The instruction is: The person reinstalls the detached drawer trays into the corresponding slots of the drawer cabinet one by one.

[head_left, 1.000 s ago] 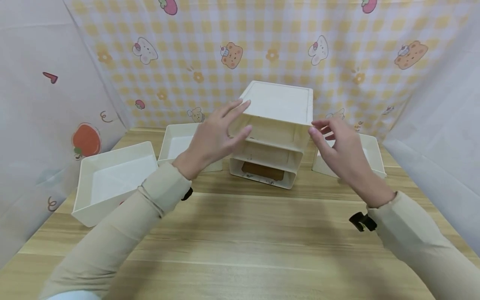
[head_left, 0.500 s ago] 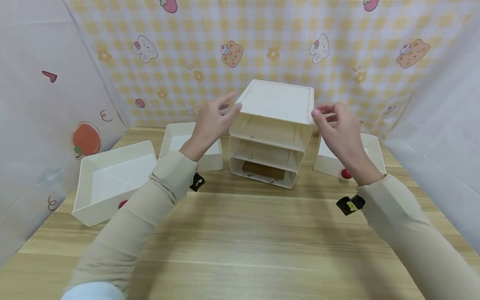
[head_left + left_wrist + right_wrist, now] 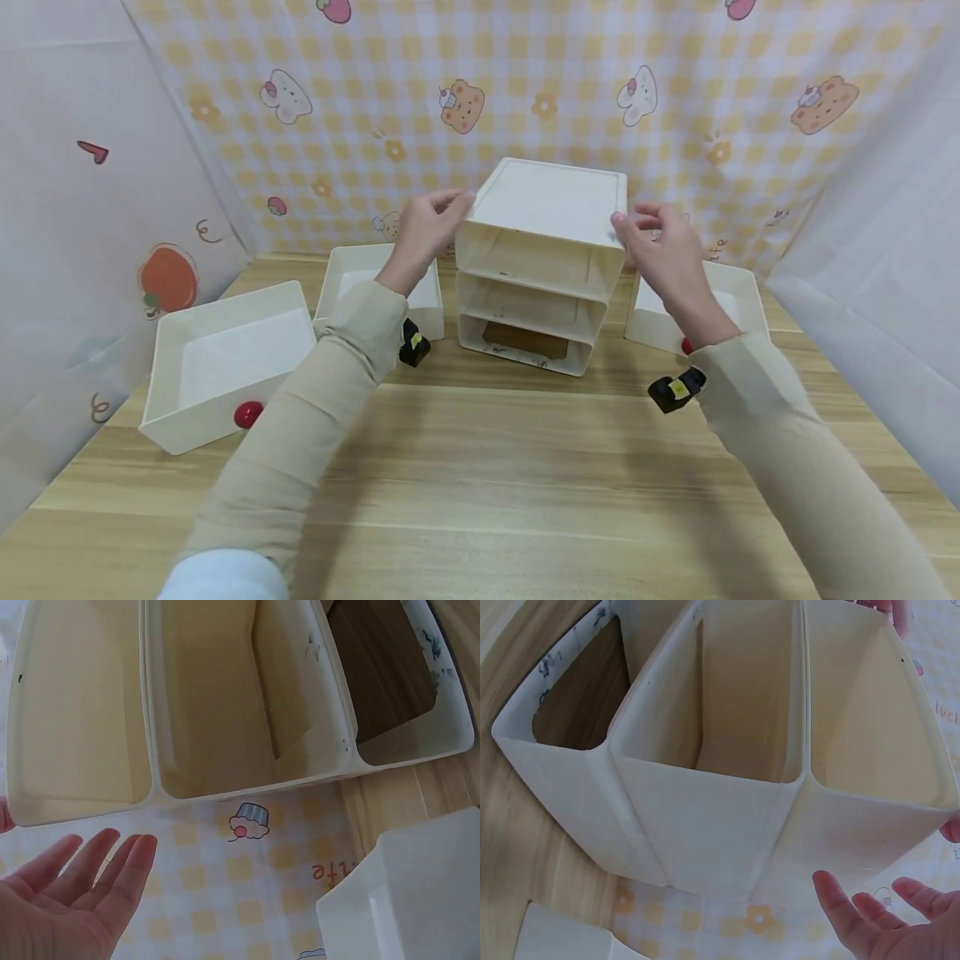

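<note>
A yellow checked cloth with bears and bunnies hangs behind our wooden desk [image 3: 480,467]. At the centre of the frame stands a cream rack [image 3: 542,250] with three empty slots, open toward us. Our left hand [image 3: 425,227] sits at its upper left corner and our right hand [image 3: 660,246] at its upper right edge; both grips are loose, fingers relaxed, holding nothing. In the wrist views each palm hovers just beside the rack. Loose drawers lie around it: one at left [image 3: 225,367] with a red knob [image 3: 248,413], one behind our left arm [image 3: 360,275], one at right [image 3: 738,300].
</note>
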### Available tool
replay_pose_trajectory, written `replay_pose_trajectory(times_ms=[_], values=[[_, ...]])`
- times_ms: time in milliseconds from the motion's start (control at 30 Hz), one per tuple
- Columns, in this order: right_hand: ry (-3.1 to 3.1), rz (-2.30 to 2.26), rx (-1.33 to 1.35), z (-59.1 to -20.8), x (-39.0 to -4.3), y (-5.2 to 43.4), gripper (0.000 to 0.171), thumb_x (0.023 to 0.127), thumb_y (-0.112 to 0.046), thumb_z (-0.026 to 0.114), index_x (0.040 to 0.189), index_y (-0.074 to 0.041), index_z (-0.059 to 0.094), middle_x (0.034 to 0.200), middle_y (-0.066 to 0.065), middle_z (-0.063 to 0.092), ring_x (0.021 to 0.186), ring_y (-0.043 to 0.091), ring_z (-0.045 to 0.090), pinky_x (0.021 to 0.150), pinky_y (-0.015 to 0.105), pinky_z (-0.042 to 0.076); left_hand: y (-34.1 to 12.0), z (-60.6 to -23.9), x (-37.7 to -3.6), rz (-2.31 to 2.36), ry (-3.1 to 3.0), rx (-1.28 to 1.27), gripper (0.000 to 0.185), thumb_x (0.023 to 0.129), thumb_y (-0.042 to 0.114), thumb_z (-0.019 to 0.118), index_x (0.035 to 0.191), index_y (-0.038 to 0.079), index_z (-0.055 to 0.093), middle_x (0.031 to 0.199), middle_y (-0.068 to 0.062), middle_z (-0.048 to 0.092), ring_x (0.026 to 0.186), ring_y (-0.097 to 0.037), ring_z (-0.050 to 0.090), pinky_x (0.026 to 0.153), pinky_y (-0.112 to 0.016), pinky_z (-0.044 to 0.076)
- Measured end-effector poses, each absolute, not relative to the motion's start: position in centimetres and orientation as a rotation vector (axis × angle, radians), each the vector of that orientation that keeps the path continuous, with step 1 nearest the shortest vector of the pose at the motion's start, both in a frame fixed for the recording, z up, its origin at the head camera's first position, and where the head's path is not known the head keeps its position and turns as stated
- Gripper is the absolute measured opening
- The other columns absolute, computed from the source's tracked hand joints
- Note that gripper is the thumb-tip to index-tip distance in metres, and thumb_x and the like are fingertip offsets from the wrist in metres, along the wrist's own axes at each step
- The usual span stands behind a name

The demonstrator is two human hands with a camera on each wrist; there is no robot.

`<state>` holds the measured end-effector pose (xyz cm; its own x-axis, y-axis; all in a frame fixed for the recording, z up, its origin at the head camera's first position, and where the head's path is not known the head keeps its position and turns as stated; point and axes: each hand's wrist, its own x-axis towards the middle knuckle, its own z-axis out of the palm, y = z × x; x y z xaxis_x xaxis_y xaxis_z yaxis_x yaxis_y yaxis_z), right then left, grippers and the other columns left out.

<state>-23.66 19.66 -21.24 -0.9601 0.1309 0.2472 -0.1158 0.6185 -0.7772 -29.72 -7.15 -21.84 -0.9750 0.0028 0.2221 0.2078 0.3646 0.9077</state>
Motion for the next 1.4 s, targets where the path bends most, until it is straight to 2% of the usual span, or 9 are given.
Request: replay_pose_trajectory(times_ms=[100,233,300,533,800,1100,1300,1400], values=[[-2.559,1.341,-0.022,-21.4,-23.9,19.6,0.071,0.088,-0.055,0.048,0.14,-0.008,0.036,0.135,0.017,0.045,0.081,0.018,0.059,0.07,0.02,0.05,-7.0,-21.9,-29.9,-1.779,-2.427,-0.139,0.04,0.088,0.038,0.057,0.122,0.016,0.062,0.124,-0.002,0.061,0.107,-0.016,0.058,0.085,-0.03,0.053],[-2.529,1.449,-0.023,-21.5,-24.3,19.5,0.068,0.089,-0.05,0.05,0.138,-0.005,0.038,0.134,0.019,0.044,0.098,0.024,0.056,0.064,0.015,0.053,-7.0,-21.9,-30.0,-1.862,-2.429,-0.103,0.041,0.087,0.039,0.06,0.121,0.017,0.063,0.124,-0.001,0.06,0.105,-0.018,0.059,0.081,-0.032,0.055],[-2.517,1.481,-0.023,-21.5,-24.4,19.4,0.065,0.09,-0.047,0.051,0.137,-0.004,0.04,0.133,0.019,0.044,0.101,0.024,0.055,0.063,0.015,0.053,-7.0,-21.9,-30.0,-1.891,-2.426,-0.108,0.041,0.087,0.039,0.06,0.121,0.017,0.063,0.124,-0.001,0.06,0.105,-0.02,0.06,0.081,-0.033,0.055],[-2.505,1.504,-0.032,-21.5,-24.6,19.6,0.059,0.091,-0.041,0.051,0.136,-0.003,0.042,0.129,0.018,0.047,0.09,0.016,0.056,0.063,0.02,0.055,-7.1,-21.9,-30.2,-1.918,-2.444,-0.142,0.04,0.087,0.036,0.06,0.122,0.017,0.061,0.125,-0.001,0.059,0.105,-0.023,0.061,0.078,-0.033,0.056],[-2.482,1.509,-0.051,-21.6,-25.0,19.6,0.056,0.09,-0.037,0.052,0.134,-0.004,0.045,0.126,0.016,0.049,0.092,0.019,0.056,0.061,0.019,0.055,-7.0,-21.9,-30.4,-1.923,-2.447,-0.146,0.038,0.088,0.033,0.058,0.121,0.014,0.061,0.122,-0.005,0.059,0.104,-0.025,0.061,0.08,-0.035,0.056],[-2.455,1.531,-0.042,-21.7,-25.1,19.5,0.052,0.09,-0.034,0.052,0.132,-0.004,0.047,0.123,0.014,0.051,0.093,0.019,0.056,0.058,0.018,0.053,-7.1,-21.8,-29.9,-1.873,-2.45,-0.154,0.032,0.088,0.031,0.057,0.112,0.012,0.062,0.108,-0.003,0.058,0.094,-0.024,0.061,0.071,-0.031,0.057],[-2.461,1.517,-0.03,-21.7,-25.2,19.6,0.05,0.09,-0.033,0.051,0.13,-0.004,0.047,0.106,0.002,0.05,0.086,0.014,0.052,0.055,0.017,0.051,-7.3,-21.8,-29.3,-1.843,-2.456,-0.168,0.031,0.087,0.031,0.057,0.111,0.012,0.063,0.105,-0.002,0.059,0.093,-0.026,0.062,0.07,-0.031,0.058],[-2.466,1.518,-0.026,-21.7,-25.2,19.5,0.049,0.089,-0.032,0.05,0.129,-0.003,0.047,0.101,0.0,0.048,0.082,0.011,0.049,0.054,0.018,0.051,-7.5,-21.8,-29.0,-1.82,-2.466,-0.169,0.032,0.087,0.032,0.057,0.111,0.011,0.063,0.105,-0.001,0.058,0.094,-0.024,0.061,0.069,-0.031,0.058]])
